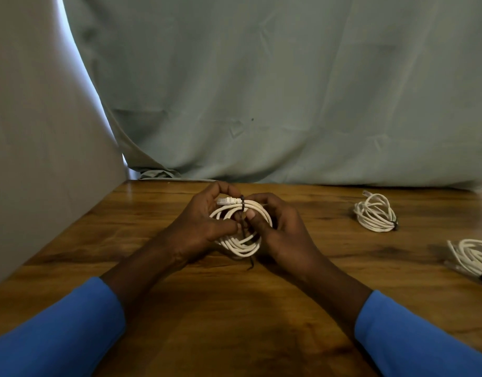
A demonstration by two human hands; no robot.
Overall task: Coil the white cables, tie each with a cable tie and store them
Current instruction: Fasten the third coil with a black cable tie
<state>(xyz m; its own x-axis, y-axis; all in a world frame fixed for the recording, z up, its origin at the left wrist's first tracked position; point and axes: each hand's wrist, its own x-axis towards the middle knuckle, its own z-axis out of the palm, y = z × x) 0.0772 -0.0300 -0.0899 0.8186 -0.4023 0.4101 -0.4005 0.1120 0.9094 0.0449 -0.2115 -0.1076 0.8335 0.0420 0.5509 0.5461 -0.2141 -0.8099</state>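
A coiled white cable [245,247] sits upright between both my hands just above the wooden table [234,308]. A black cable tie [242,204] wraps the top of the coil beside its white plug, and the tie's tail hangs down past the coil's lower edge. My left hand [200,227] grips the coil's left side, fingers curled over the plug and thumb at the tie. My right hand [283,232] grips the right side, its thumb pressed against the tie.
A tied white coil [376,213] lies at the right rear of the table. Another white coil [471,257] lies at the right edge on clear plastic. A grey-green cloth [261,91] hangs behind the table; a pale panel [38,131] stands at left.
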